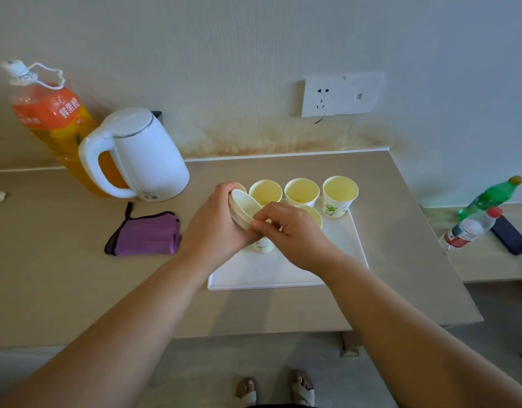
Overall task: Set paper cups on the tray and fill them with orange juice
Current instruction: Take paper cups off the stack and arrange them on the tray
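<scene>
Left hand point(215, 228) curled round the nested cups point(242, 209), which are tilted with the mouth facing 1 o'clock, over the tray's 10 o'clock corner. Right hand point(289, 231) pinches their rim with thumb and forefinger, the other fingers loosely bent. White tray point(283, 275) sits on the counter point(77, 275) at frame centre. Three upright cups stand along its 12 o'clock edge: left cup point(265, 192), middle cup point(301, 191), right cup point(339, 197); the insides look yellow, fill level unclear. A fourth cup point(314, 214) is half hidden behind the right hand, and a fifth cup point(262, 245) peeks out under both hands. Orange juice bottle point(53, 122) is at 10 o'clock of the tray, capped, behind the white kettle point(142, 154). Purple cloth point(148, 234) lies at 9 o'clock. Green bottle point(489, 197) and water bottle point(468, 229) are at 3 o'clock, lying on a side ledge.
</scene>
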